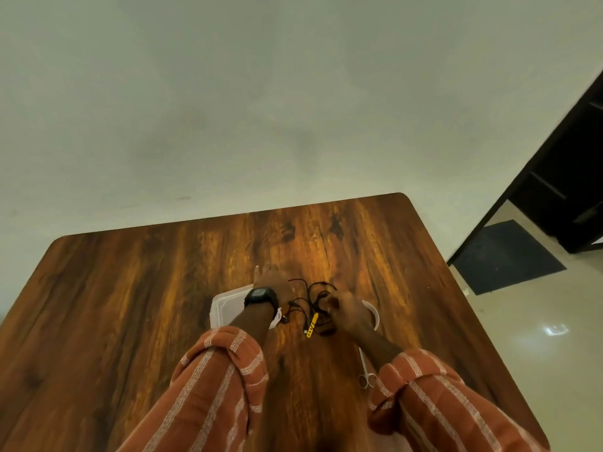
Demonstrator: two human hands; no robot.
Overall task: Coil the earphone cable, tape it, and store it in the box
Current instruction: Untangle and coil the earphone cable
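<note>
A tangled black earphone cable (311, 296) with a yellow remote piece (312, 325) lies loose on the wooden table (130, 305) between my hands. My left hand (272, 282), with a black watch on its wrist, rests over the near right corner of a white plastic box (225, 309); its fingers are hidden from here. My right hand (347, 309) is blurred and sits at the cable's right side, fingers curled on the strands. A white roll of tape (375, 316) peeks out from behind my right wrist.
Small metal scissors (366, 373) lie on the table beside my right forearm. The table's far edge runs close behind the cable. To the right are a pale floor, a dark mat (505, 256) and dark furniture.
</note>
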